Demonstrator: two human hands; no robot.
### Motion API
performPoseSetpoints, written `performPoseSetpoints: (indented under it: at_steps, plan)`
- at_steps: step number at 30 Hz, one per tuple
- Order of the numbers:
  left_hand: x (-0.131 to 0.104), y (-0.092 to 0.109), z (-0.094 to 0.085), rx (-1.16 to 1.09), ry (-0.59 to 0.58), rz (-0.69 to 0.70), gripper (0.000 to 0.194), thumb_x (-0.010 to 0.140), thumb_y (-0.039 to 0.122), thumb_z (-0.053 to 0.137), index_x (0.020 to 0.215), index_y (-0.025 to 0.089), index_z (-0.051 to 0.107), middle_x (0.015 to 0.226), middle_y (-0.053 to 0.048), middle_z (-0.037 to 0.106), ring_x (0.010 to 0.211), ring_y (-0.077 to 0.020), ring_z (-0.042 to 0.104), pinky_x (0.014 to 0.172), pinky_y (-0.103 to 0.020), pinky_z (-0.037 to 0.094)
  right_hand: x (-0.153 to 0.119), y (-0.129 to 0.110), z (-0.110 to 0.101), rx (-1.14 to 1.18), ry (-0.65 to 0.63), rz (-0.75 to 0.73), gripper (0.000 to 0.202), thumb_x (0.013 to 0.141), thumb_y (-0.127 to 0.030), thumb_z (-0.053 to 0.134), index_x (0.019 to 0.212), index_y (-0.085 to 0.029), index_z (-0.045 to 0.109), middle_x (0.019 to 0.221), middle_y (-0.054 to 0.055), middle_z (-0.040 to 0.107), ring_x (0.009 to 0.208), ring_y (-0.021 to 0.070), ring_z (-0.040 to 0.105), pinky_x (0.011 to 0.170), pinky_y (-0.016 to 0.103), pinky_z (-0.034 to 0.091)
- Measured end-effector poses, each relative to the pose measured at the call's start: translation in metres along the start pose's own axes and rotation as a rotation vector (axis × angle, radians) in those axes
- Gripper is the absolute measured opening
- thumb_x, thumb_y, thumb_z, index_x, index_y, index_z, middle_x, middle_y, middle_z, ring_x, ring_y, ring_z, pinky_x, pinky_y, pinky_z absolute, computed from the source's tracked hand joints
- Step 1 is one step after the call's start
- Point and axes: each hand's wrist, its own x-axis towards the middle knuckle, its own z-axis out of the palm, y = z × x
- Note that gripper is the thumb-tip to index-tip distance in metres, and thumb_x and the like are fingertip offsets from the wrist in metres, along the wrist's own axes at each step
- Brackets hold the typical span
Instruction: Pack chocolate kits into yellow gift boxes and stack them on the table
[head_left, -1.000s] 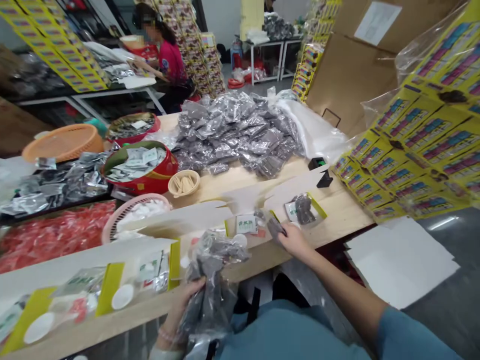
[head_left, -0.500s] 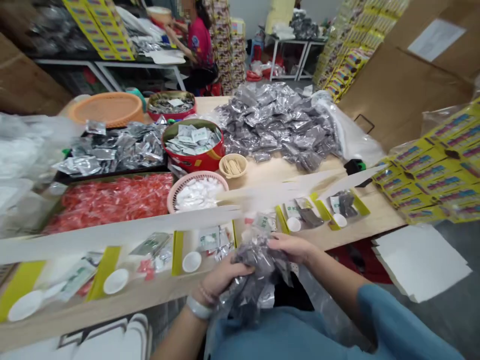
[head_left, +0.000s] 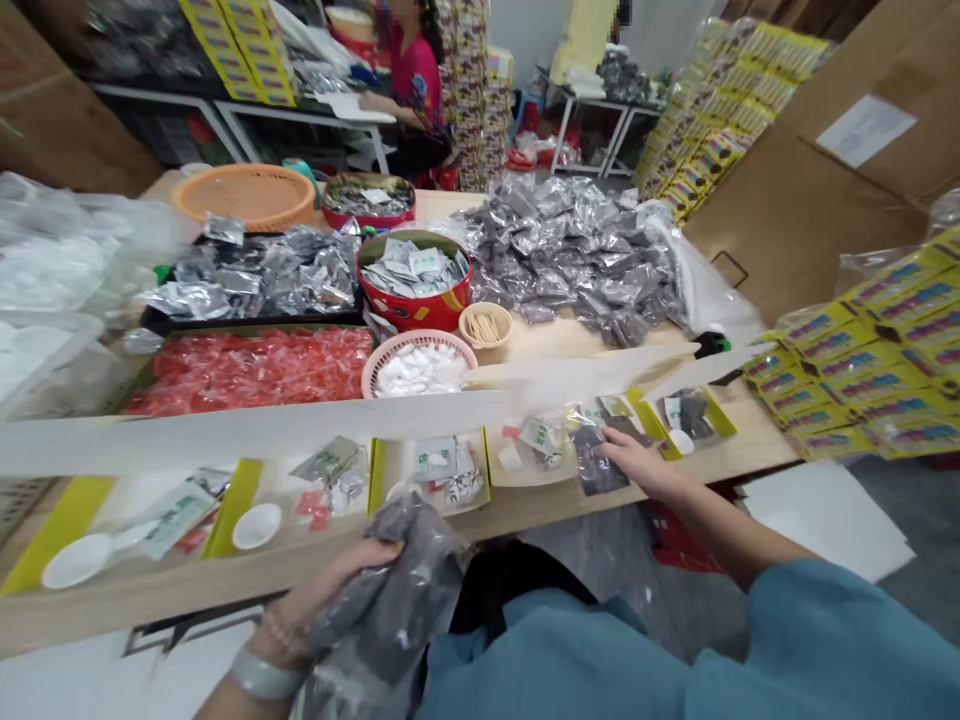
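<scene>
Several grey-filled plastic packets [head_left: 409, 570] are bunched in my left hand [head_left: 360, 565], low over the table's front edge. My right hand [head_left: 634, 462] grips a single grey packet [head_left: 596, 462] by its right side, over the row of open yellow-edged boxes. Just left of that packet lies a box [head_left: 525, 475] with a green-printed sachet [head_left: 540, 435] and small packets. Another open box [head_left: 429, 495], holding sachets, sits beyond my left hand. At the right end, a box [head_left: 701, 425] contains a grey packet and a white round cup [head_left: 681, 442].
A heap of grey packets [head_left: 570, 255] covers the table's back. Near it stand a red tin of sachets [head_left: 416, 300], a bowl of wooden sticks [head_left: 486, 325], a pink basket [head_left: 375, 365] and a tray of red packets [head_left: 255, 370]. Yellow box stacks [head_left: 870, 350] rise at right; a person [head_left: 416, 85] sits behind.
My hands have moved apart from the shared bunch. My right hand has carried one grey packet right to the boxes; my left has drawn left and down with the others.
</scene>
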Motion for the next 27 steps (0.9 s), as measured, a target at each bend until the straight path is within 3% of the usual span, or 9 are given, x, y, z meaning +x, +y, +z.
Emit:
performPoseSetpoints:
  at_steps: [5, 9, 11, 13, 15, 17, 19, 22, 27]
  plan:
    - [0.015, -0.018, 0.057, -0.256, 0.175, 0.03, 0.022, 0.055, 0.04, 0.057, 0.061, 0.019, 0.06, 0.061, -0.001, 0.064, 0.073, -0.0192, 0.059, 0.071, -0.029, 0.047, 0.053, -0.021, 0.048, -0.476, 0.052, 0.099, 0.034, 0.072, -0.014, 0.044, 0.106, -0.01, 0.049, 0.104, 0.017, 0.052, 0.09, 0.0227, 0.053, 0.073, 0.029, 0.039]
    - [0.02, -0.034, 0.072, -0.388, 0.147, 0.024, 0.027, 0.061, 0.042, 0.051, 0.067, 0.017, 0.058, 0.062, -0.003, 0.063, 0.07, -0.0201, 0.06, 0.065, -0.031, 0.047, 0.075, -0.036, 0.081, -0.454, -0.069, 0.14, 0.051, 0.079, -0.034, 0.041, 0.122, -0.008, 0.036, 0.117, 0.022, 0.044, 0.1, 0.0285, 0.049, 0.078, 0.037, 0.039]
    - [0.02, -0.037, 0.075, -0.411, 0.134, 0.074, 0.03, 0.062, 0.044, 0.05, 0.072, 0.018, 0.059, 0.066, -0.002, 0.064, 0.075, -0.0205, 0.06, 0.067, -0.031, 0.046, 0.065, -0.041, 0.084, -0.341, -0.084, 0.119, 0.051, 0.081, -0.042, 0.034, 0.12, -0.009, 0.039, 0.115, 0.021, 0.046, 0.103, 0.029, 0.047, 0.083, 0.04, 0.036]
    - [0.02, -0.034, 0.079, -0.4, 0.111, 0.109, 0.032, 0.062, 0.045, 0.051, 0.077, 0.018, 0.06, 0.073, -0.002, 0.065, 0.082, -0.0208, 0.058, 0.072, -0.03, 0.046, 0.039, -0.05, 0.085, -0.076, -0.12, -0.006, 0.048, 0.082, -0.044, 0.03, 0.114, -0.012, 0.046, 0.11, 0.017, 0.051, 0.101, 0.0265, 0.048, 0.083, 0.039, 0.037]
    - [0.023, -0.026, 0.085, -0.387, 0.074, 0.125, 0.033, 0.06, 0.041, 0.057, 0.082, 0.018, 0.06, 0.08, -0.003, 0.065, 0.086, -0.0208, 0.057, 0.075, -0.03, 0.045, 0.006, -0.066, 0.09, 0.287, -0.235, -0.176, 0.046, 0.078, -0.046, 0.041, 0.112, -0.017, 0.048, 0.108, 0.011, 0.053, 0.098, 0.023, 0.05, 0.082, 0.036, 0.039]
    - [0.025, -0.015, 0.086, -0.361, 0.028, 0.161, 0.039, 0.057, 0.037, 0.062, 0.09, 0.015, 0.059, 0.084, -0.004, 0.065, 0.086, -0.0208, 0.057, 0.075, -0.03, 0.045, -0.019, -0.087, 0.104, 0.597, -0.386, -0.24, 0.052, 0.066, -0.046, 0.057, 0.11, -0.019, 0.048, 0.105, 0.007, 0.056, 0.094, 0.0205, 0.051, 0.08, 0.033, 0.041]
    - [0.024, -0.004, 0.075, -0.312, -0.01, 0.191, 0.043, 0.055, 0.032, 0.067, 0.093, 0.013, 0.058, 0.084, -0.005, 0.065, 0.081, -0.0192, 0.058, 0.072, -0.029, 0.045, -0.028, -0.105, 0.117, 0.738, -0.462, -0.16, 0.05, 0.06, -0.043, 0.063, 0.102, -0.019, 0.05, 0.095, 0.005, 0.059, 0.084, 0.0188, 0.054, 0.075, 0.032, 0.043]
    - [0.01, 0.007, 0.025, -0.216, -0.065, 0.127, 0.036, 0.054, 0.027, 0.069, 0.086, 0.012, 0.059, 0.073, -0.003, 0.064, 0.066, -0.0138, 0.058, 0.064, -0.024, 0.044, -0.016, -0.112, 0.118, 0.684, -0.403, 0.006, 0.041, 0.062, -0.044, 0.058, 0.093, -0.017, 0.052, 0.078, 0.003, 0.06, 0.068, 0.0169, 0.055, 0.063, 0.03, 0.044]
    - [-0.015, 0.01, -0.081, -0.289, 0.065, -0.006, 0.019, 0.06, 0.024, 0.066, 0.073, 0.012, 0.059, 0.059, -0.001, 0.063, 0.052, -0.0117, 0.056, 0.053, -0.021, 0.044, 0.002, -0.11, 0.101, 0.053, -0.211, -0.106, 0.032, 0.073, -0.033, 0.046, 0.097, -0.012, 0.052, 0.087, 0.009, 0.059, 0.082, 0.0211, 0.054, 0.073, 0.031, 0.041]
